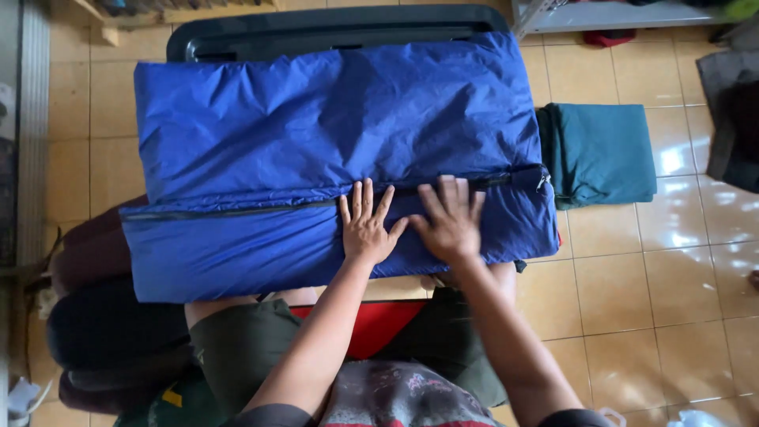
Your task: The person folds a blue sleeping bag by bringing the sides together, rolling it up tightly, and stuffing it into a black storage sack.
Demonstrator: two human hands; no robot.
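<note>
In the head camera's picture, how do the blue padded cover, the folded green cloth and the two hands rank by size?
1. Blue zippered cover: largest by far.
2. Folded green cloth.
3. Left hand and right hand: smallest, alike in size, both flat on the cover.

A large blue padded nylon cover (332, 142) is laid flat and spread wide across a dark tray, its near edge reaching over the lap. A dark zipper (316, 202) is run lengthwise along it, closed, with the metal pull (544, 181) seen at the right end. The fabric is puffed and wrinkled, creased along the zipper line
</note>
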